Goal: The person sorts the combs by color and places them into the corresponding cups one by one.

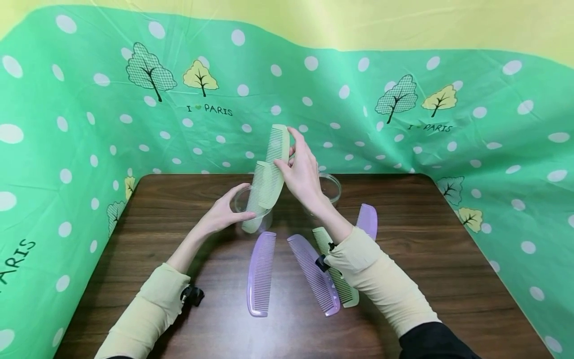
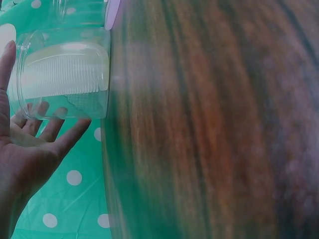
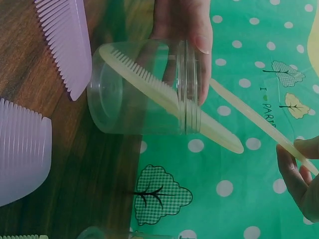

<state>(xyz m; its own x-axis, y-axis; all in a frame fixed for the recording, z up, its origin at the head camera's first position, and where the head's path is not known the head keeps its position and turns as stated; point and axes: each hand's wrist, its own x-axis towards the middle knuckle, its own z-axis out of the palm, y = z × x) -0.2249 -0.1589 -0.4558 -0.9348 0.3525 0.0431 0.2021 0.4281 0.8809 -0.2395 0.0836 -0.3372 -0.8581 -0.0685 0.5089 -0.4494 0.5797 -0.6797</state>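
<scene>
My left hand (image 1: 224, 212) grips a clear round jar (image 2: 65, 107) near its rim, thumb in front and fingers round the far side. Inside that jar a pale green comb (image 3: 144, 84) leans at a slant, its upper end sticking out past the mouth. Above the jar my right hand (image 1: 304, 172) pinches a second pale green comb (image 1: 279, 144) by its spine between thumb and fingers. The held comb tilts, with its lower end overlapping the first comb in the head view. In the right wrist view that lower end is just outside the jar's mouth.
Another clear jar (image 1: 339, 192) stands behind my right forearm, partly hidden. On the dark wooden table lie a purple comb (image 1: 261, 274), a second purple comb (image 1: 311, 271) beside a green comb (image 1: 347, 289), and another purple comb (image 1: 367, 218) farther right. A green dotted cloth (image 1: 251, 142) surrounds the table.
</scene>
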